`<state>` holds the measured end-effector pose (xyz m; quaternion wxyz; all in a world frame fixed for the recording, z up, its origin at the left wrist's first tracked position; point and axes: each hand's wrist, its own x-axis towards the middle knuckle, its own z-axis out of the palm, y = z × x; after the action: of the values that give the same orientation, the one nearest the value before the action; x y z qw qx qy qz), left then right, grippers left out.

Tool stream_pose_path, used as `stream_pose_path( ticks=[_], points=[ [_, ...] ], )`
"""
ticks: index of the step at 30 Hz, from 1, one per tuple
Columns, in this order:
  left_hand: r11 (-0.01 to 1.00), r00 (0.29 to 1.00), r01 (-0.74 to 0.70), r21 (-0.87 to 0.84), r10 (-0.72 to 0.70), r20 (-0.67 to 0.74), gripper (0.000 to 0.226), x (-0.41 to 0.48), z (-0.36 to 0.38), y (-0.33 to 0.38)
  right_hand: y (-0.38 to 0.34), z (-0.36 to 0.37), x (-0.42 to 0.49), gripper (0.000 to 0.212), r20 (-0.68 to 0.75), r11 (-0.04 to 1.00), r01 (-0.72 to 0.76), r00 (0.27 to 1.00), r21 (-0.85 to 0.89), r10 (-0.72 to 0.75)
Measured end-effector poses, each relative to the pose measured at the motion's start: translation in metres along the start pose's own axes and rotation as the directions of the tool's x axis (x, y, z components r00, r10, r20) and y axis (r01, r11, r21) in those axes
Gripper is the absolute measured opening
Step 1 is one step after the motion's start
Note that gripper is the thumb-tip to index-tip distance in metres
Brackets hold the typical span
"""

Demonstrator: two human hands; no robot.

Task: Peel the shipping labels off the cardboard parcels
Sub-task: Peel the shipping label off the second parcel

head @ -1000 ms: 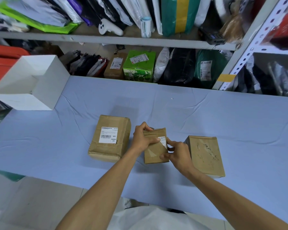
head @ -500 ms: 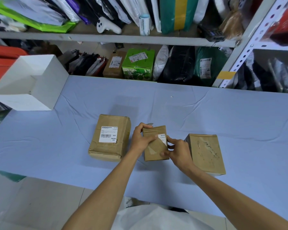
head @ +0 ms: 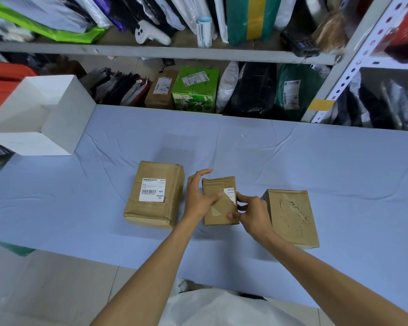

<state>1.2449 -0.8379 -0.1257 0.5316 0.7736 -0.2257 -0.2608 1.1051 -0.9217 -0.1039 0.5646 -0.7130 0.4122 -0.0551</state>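
Three brown cardboard parcels lie on the blue table [head: 316, 161]. The left parcel [head: 172, 184] carries a whole white label [head: 152, 189]. The small middle parcel [head: 218, 208] has a white label [head: 230, 195] with its lower left part torn away. My left hand [head: 196, 198] grips this parcel's left side, thumb on its face beside the label, index finger raised above the corner. My right hand [head: 253, 212] grips its right side, thumb at the lower corner, fingertips at the label's right edge. The right parcel [head: 291, 215] shows only a torn, bare top.
A white open box [head: 64, 118] stands at the table's far left. Shelves behind the table hold bags, a green carton [head: 194, 90] and a brown labelled box [head: 160, 90]. A metal shelf post [head: 353, 64] rises at the back right. The table's near edge runs just below my forearms.
My left index finger has lifted off the small parcel's top edge. Both hands and the parcel stay in nearly the same place.
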Motion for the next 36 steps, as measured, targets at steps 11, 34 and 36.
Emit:
stream_pose_path(
  ticks=[11, 34, 36],
  points=[
    [0.989, 0.985, -0.071, 0.127, 0.09, -0.149, 0.025, -0.01, 0.007, -0.001, -0.001, 0.003, 0.002, 0.049, -0.029, 0.999, 0.026, 0.999, 0.022, -0.025],
    [0.973, 0.962, 0.068, 0.221, -0.005, -0.274, 0.008, -0.02, 0.041, 0.012, -0.001, 0.005, -0.007, 0.054, -0.052, 0.993, 0.089, 0.994, -0.075, -0.093],
    [0.971, 0.966, 0.067, 0.229, -0.005, -0.26, 0.008, -0.021, 0.041, 0.012, 0.0, 0.005, -0.006, 0.054, -0.053, 0.993, 0.091, 0.994, -0.079, -0.096]
  ],
)
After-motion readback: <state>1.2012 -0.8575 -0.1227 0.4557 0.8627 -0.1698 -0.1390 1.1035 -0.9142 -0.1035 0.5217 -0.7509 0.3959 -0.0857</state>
